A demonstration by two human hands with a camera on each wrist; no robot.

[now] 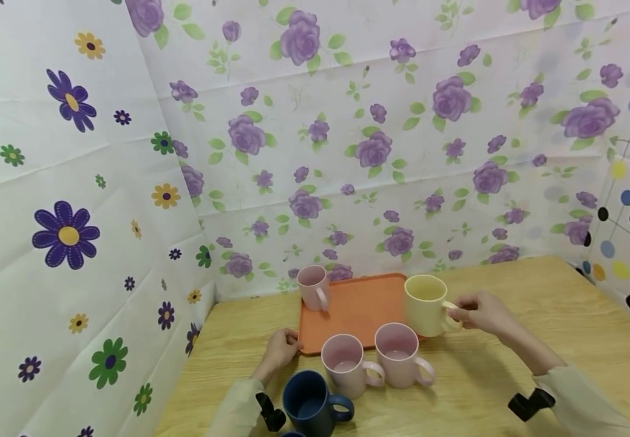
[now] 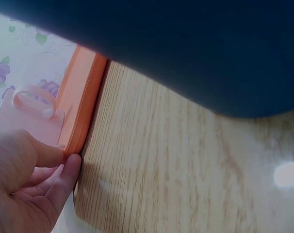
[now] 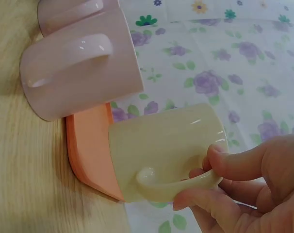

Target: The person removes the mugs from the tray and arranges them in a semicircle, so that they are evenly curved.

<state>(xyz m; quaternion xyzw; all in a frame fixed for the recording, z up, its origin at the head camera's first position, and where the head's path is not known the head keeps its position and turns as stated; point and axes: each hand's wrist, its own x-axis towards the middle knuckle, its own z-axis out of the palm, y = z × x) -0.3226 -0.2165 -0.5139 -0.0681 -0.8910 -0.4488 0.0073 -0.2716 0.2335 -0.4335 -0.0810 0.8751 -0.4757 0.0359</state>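
Observation:
An orange tray [image 1: 361, 306] lies on the wooden table. My left hand [image 1: 281, 349] pinches its near left corner between thumb and fingers; in the left wrist view the thumb is on the tray's rim [image 2: 84, 116]. My right hand [image 1: 481, 311] grips the handle of a yellow mug [image 1: 423, 312], at the tray's right end. In the right wrist view the yellow mug [image 3: 161, 145] overlaps the tray's corner; whether it touches the tray is hard to tell. A pink mug [image 1: 312, 291] stands on the tray's far left corner, upright.
Two pink mugs, one on the left [image 1: 342, 370] and one on the right [image 1: 398, 358], stand in front of the tray. A dark blue mug [image 1: 306, 403] is beside my left forearm, with another dark rim cut off below it. Flowered cloth [image 1: 348, 152] hangs behind the table [image 1: 517, 297].

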